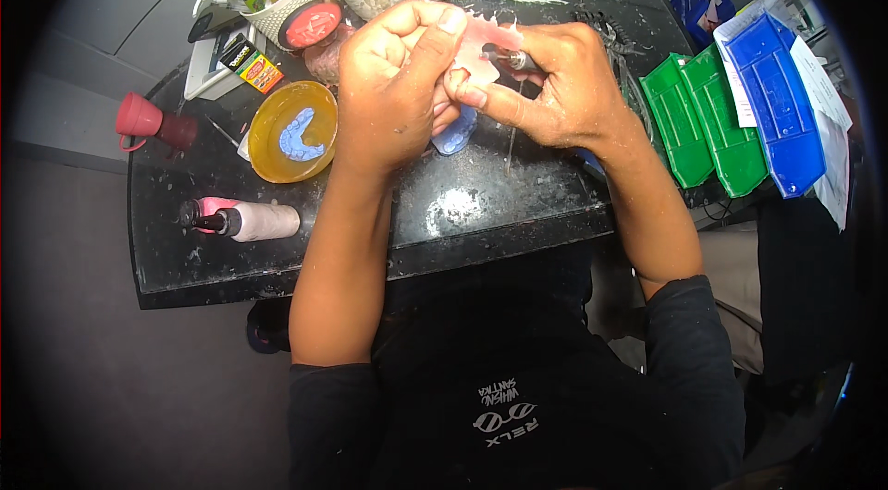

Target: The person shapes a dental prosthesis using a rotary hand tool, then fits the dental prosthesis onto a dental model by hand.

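Left hand [393, 88] grips a pink dental plate [483, 51]; right hand [555, 88] pinches a metal handpiece [511, 58] against it. A yellow bowl [268, 134] and 2 green trays [698, 120] flank them

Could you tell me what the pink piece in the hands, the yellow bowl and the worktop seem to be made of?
The pink piece, held by the left hand and right hand, looks like translucent acrylic or wax: glossy and light-passing. The yellow bowl seems flexible rubber or plastic, semi-matte. The worktop looks like polished black stone, reflective under white dust.
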Tool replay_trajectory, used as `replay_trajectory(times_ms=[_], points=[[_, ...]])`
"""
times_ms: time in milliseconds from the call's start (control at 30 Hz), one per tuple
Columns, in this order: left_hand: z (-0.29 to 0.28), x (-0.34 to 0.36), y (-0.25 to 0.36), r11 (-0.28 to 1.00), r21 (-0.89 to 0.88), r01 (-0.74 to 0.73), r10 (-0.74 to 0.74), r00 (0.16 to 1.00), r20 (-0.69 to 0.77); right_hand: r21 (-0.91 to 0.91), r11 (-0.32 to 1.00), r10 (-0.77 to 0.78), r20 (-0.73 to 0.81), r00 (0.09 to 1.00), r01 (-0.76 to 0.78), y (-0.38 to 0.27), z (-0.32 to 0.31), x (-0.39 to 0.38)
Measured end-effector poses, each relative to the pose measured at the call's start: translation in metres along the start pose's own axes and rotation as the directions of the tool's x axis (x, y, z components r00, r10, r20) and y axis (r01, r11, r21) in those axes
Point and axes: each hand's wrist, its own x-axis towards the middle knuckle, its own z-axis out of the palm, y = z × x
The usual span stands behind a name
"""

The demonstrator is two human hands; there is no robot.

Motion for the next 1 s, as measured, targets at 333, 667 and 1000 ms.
replay_trajectory(times_ms=[333,667,1000], points=[[-0.0003,-0.0002,0.0003,1.000,-0.006,-0.003,0.003,1.000,-0.008,0.001,0.999,-0.036,-0.034,0.999,0.036,-0.0034,-0.0008,0.0020],[-0.0007,0.0010,-0.0004,1.000,-0.006,-0.011,0.011,1.000,0.007,0.004,1.000,-0.028,-0.044,0.999,0.029,-0.0006,-0.0005,0.0015],[-0.0047,0.0028,-0.0040,0.999,0.005,-0.042,0.042,0.999,0.016,-0.016,1.000,-0.011,-0.018,1.000,0.011,-0.0061,-0.0033,0.0020]])
